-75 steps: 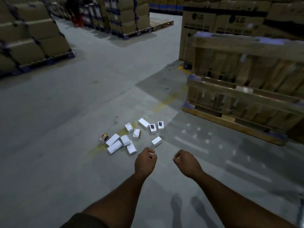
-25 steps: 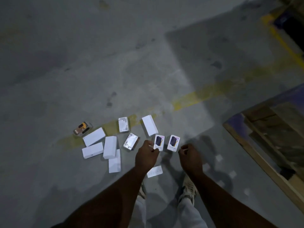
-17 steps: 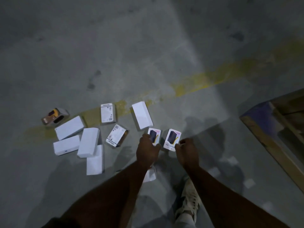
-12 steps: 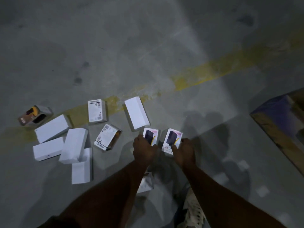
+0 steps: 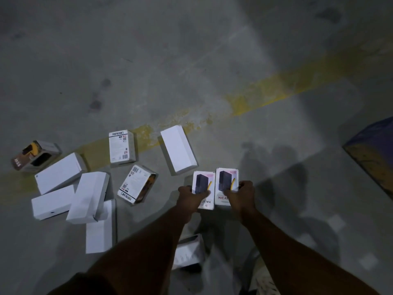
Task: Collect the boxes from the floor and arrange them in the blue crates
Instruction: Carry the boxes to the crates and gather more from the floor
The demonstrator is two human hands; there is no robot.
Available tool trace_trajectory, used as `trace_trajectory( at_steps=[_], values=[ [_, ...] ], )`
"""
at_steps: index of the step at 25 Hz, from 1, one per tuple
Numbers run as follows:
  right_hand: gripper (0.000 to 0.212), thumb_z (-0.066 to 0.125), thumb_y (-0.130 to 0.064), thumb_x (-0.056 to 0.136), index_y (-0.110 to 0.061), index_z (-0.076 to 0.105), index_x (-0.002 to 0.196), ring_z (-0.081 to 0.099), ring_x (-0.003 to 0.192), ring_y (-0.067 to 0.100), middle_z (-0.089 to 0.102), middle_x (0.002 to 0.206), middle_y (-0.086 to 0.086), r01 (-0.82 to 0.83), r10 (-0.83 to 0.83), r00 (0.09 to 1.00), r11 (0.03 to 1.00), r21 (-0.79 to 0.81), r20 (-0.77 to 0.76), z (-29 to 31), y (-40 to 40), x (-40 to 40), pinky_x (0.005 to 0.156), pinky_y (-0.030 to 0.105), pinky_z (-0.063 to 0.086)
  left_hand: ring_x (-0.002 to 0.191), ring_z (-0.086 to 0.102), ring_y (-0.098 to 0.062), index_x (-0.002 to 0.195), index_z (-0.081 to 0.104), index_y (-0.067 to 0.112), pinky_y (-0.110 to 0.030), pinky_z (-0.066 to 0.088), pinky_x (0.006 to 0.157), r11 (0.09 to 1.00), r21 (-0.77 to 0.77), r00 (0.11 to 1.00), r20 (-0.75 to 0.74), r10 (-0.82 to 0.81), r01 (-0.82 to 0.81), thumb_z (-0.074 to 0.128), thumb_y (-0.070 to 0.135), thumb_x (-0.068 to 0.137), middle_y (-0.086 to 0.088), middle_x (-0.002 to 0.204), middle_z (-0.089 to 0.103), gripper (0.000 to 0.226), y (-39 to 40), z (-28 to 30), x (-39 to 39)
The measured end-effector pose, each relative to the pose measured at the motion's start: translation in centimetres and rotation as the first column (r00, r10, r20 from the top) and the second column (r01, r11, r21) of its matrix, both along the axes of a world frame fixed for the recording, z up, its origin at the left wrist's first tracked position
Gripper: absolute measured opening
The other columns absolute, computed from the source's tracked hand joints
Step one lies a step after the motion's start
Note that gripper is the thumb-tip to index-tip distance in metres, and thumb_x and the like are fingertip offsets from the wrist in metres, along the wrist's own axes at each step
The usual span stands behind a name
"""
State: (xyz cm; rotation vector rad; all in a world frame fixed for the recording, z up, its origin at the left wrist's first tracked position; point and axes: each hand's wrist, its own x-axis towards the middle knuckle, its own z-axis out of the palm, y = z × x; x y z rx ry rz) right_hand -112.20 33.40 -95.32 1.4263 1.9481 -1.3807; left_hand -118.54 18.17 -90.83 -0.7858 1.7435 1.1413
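Observation:
Several small boxes lie scattered on the grey concrete floor. My left hand grips a white box with a dark power bank picture. My right hand grips a matching box right beside it. Both boxes sit side by side, close to the floor. A plain white box lies just beyond them. Two label-side-up boxes lie to the left. Further left is a cluster of plain white boxes. A brown and yellow box lies at the far left. No blue crate is in view.
A worn yellow line crosses the floor diagonally. The corner of a wooden pallet with a blue top juts in at the right edge. Another white box lies between my forearms, near my feet.
I have walked up to the boxes and bent down over them. Both hands have reached down and closed on the two picture boxes, which now sit closer together.

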Motion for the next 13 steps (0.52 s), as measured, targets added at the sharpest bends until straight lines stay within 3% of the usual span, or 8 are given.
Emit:
trace_trajectory(
  at_steps=[4, 6, 10, 12, 13],
  values=[
    [0.057, 0.084, -0.025, 0.073, -0.017, 0.04, 0.107, 0.061, 0.097, 0.025, 0.049, 0.117, 0.011, 0.042, -0.043, 0.998, 0.999, -0.034, -0.048, 8.2, -0.5, -1.9, 0.083, 0.037, 0.054, 0.092, 0.07, -0.02, 0.126, 0.049, 0.007, -0.032, 0.056, 0.067, 0.991, 0.03, 0.991, 0.01, 0.134, -0.134, 0.086, 0.034, 0.076, -0.009, 0.119, 0.068, 0.068, -0.8, 3.7, -0.4],
    [0.062, 0.085, -0.027, 0.072, -0.016, 0.04, 0.113, 0.059, 0.101, 0.026, 0.049, 0.122, 0.014, 0.073, -0.074, 0.993, 0.997, -0.012, -0.094, 11.9, -0.8, -2.1, 0.091, 0.042, 0.053, 0.094, 0.064, -0.018, 0.124, 0.044, 0.011, -0.033, 0.051, 0.073, 0.979, 0.021, 0.979, -0.031, 0.202, -0.201, 0.087, 0.039, 0.073, -0.006, 0.118, 0.063, 0.072, -0.7, 7.9, -0.4],
    [0.081, 0.087, -0.029, 0.067, -0.005, 0.043, 0.131, 0.053, 0.118, 0.034, 0.052, 0.125, 0.017, 0.078, -0.069, 0.981, 0.996, 0.042, -0.181, 21.5, -1.6, -2.6, 0.101, 0.048, 0.046, 0.102, 0.069, -0.024, 0.13, 0.049, 0.016, -0.039, 0.06, 0.072, 0.962, 0.037, 0.941, -0.201, 0.272, -0.271, 0.093, 0.056, 0.042, -0.005, 0.121, 0.067, 0.107, -0.9, 16.3, -0.7],
    [0.08, 0.085, -0.029, 0.069, -0.002, 0.046, 0.133, 0.049, 0.122, 0.034, 0.051, 0.128, 0.017, 0.03, -0.012, 0.976, 0.996, 0.079, -0.218, 27.5, -1.9, -2.9, 0.104, 0.047, 0.042, 0.097, 0.072, -0.022, 0.128, 0.053, 0.012, -0.04, 0.063, 0.076, 0.968, 0.024, 0.932, -0.264, 0.248, -0.251, 0.097, 0.05, 0.047, -0.007, 0.119, 0.07, 0.099, -1.0, 22.2, -0.7],
    [0.081, 0.085, -0.03, 0.068, -0.003, 0.046, 0.134, 0.049, 0.123, 0.034, 0.052, 0.13, 0.017, 0.01, 0.012, 0.971, 0.996, 0.092, -0.238, 30.6, -2.0, -2.9, 0.104, 0.048, 0.041, 0.09, 0.073, -0.02, 0.124, 0.057, 0.008, -0.033, 0.062, 0.072, 0.967, 0.043, 0.921, -0.295, 0.253, -0.252, 0.097, 0.037, 0.057, -0.007, 0.115, 0.072, 0.083, -0.9, 26.1, -0.8]
  ],
)
